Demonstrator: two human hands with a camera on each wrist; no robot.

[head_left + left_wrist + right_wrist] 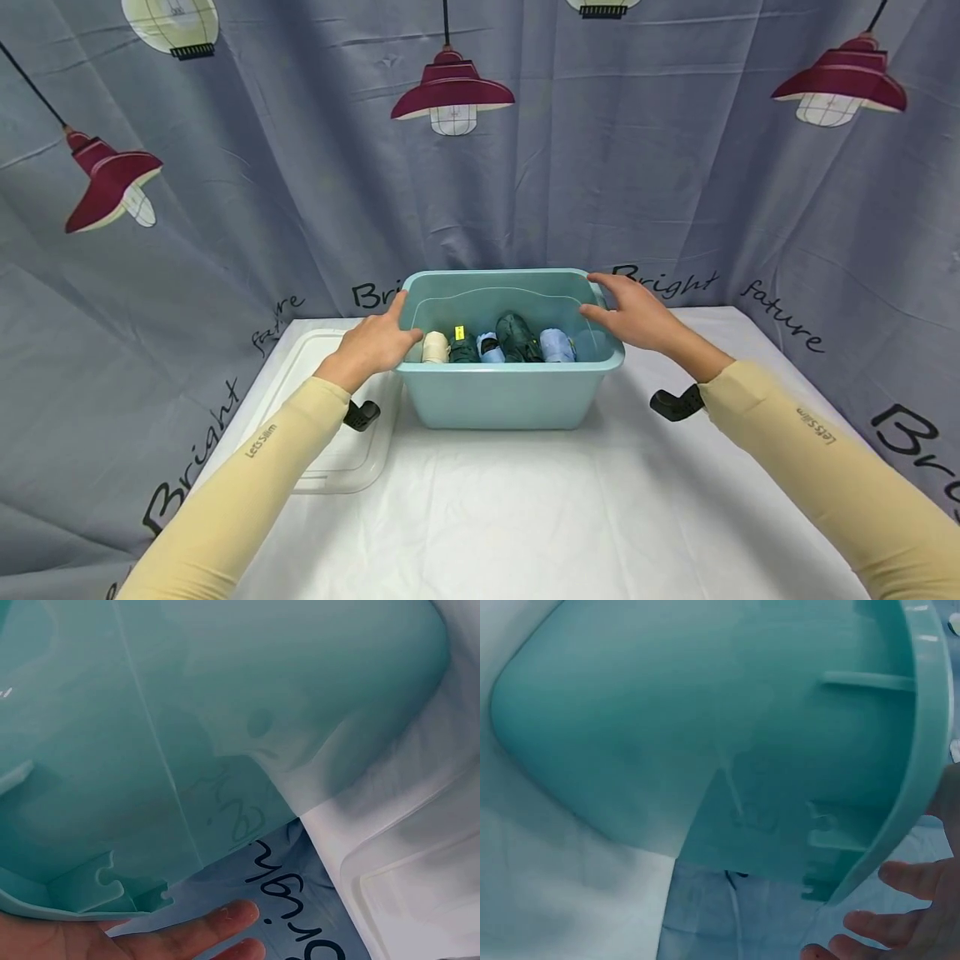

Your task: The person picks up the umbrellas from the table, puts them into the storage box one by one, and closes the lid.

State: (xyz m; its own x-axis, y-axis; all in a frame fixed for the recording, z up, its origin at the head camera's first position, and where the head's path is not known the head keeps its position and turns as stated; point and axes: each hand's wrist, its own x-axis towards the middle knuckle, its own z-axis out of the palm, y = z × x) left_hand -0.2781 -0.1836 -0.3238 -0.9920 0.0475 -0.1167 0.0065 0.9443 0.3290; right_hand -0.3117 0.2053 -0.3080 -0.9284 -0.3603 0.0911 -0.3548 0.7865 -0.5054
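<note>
A teal plastic bin (510,398) stands on the white-covered table, its top uncovered. My left hand (372,343) is at the bin's left rim, with thumb and forefinger spread; the left wrist view shows its fingers (199,934) straight just outside the rim. At the right end, my right hand (633,312) has its thumb over the rim and its fingers extended. In the right wrist view those fingers (885,926) are spread outside the rim. Inside lie several rolled bundles: a cream one (435,347), dark green ones (517,337) and light blue ones (557,345).
A clear, pale lid (341,475) lies flat on the table left of the bin, partly under my left forearm. Behind the table hangs a grey-blue curtain (555,192) printed with lamps and lettering. White cloth (525,517) covers the table.
</note>
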